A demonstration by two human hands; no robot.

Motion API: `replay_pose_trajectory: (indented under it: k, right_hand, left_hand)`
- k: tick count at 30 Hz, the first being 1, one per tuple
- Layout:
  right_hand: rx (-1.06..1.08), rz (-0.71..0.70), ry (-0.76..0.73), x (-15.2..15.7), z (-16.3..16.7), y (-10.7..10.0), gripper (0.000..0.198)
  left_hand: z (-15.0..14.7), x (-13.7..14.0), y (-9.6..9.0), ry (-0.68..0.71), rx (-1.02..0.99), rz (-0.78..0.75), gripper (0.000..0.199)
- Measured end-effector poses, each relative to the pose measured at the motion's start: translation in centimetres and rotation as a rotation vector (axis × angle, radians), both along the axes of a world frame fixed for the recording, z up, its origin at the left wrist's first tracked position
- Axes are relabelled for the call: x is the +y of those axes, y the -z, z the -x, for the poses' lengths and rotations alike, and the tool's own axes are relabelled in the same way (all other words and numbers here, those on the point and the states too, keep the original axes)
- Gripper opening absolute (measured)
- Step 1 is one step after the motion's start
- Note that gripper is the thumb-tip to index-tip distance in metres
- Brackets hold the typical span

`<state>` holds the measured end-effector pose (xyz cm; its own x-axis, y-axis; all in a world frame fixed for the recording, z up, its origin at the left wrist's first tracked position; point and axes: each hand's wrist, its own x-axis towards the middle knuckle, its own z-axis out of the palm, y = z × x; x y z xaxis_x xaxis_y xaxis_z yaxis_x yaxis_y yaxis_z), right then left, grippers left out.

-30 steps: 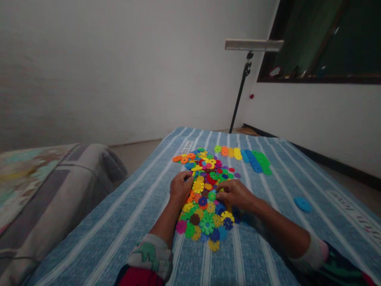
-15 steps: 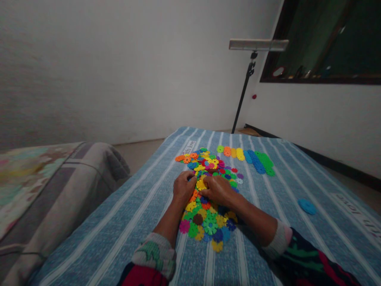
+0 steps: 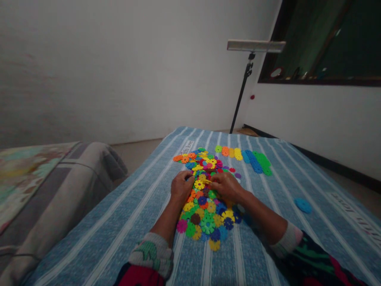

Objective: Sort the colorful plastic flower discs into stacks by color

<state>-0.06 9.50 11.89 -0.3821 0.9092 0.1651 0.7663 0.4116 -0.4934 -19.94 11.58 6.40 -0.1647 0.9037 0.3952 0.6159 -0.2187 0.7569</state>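
Note:
A heap of colourful flower-shaped plastic discs lies spread over the striped blue cloth. At the heap's left edge rests my left hand, its fingers curled; whatever they may hold is hidden. My right hand is over the heap's right side, pinching a yellow flower disc between thumb and fingers. Another yellow disc with a pale centre lies between the two hands. Orange discs sit at the far left of the heap.
Rows of same-coloured discs lie beyond the heap: yellow, blue and green. A light-blue disc stack is on the right of the cloth. A lamp stand rises behind; a grey-draped surface is at left.
My right hand has shifted slightly right and lifted from the middle of the heap, with a yellow flower disc in its pinch. The left hand keeps nearly the same place.

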Motion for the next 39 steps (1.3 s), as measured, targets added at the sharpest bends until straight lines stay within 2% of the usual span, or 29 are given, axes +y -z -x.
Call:
replay_pose_trajectory:
  k: [5, 10, 12, 18, 23, 30, 39]
  right_hand:
    - [0.185, 0.084, 0.008, 0.4, -1.7, -0.1, 0.012]
    - [0.336, 0.329, -0.014, 1.4, -4.4, -0.4, 0.011]
    - [0.36, 0.358, -0.005, 2.3, -5.8, -0.7, 0.011]
    - [0.318, 0.195, 0.276, 7.5, -11.0, -1.6, 0.013]
    - [0.194, 0.079, 0.477, 11.9, -14.3, -0.9, 0.016]
    - [0.099, 0.048, 0.47, 15.0, -14.9, 0.6, 0.017]
    - [0.027, 0.053, 0.491, 16.5, -14.8, 1.6, 0.018]
  left_hand:
    - [0.0, 0.0, -0.1, 0.011, -0.005, -0.003, 0.015]
    - [0.2, 0.1, -0.1, 0.009, -0.014, -0.003, 0.014]
    - [0.3, 0.1, 0.0, 0.01, -0.011, -0.004, 0.014]
    - [0.3, 0.1, 0.2, 0.008, -0.028, -0.016, 0.015]
    - [0.3, -0.1, 0.0, 0.013, -0.034, -0.003, 0.015]
    - [0.3, -0.4, -0.1, 0.018, -0.037, 0.011, 0.016]
    - [0.3, -0.4, -0.1, 0.003, -0.038, 0.019, 0.015]
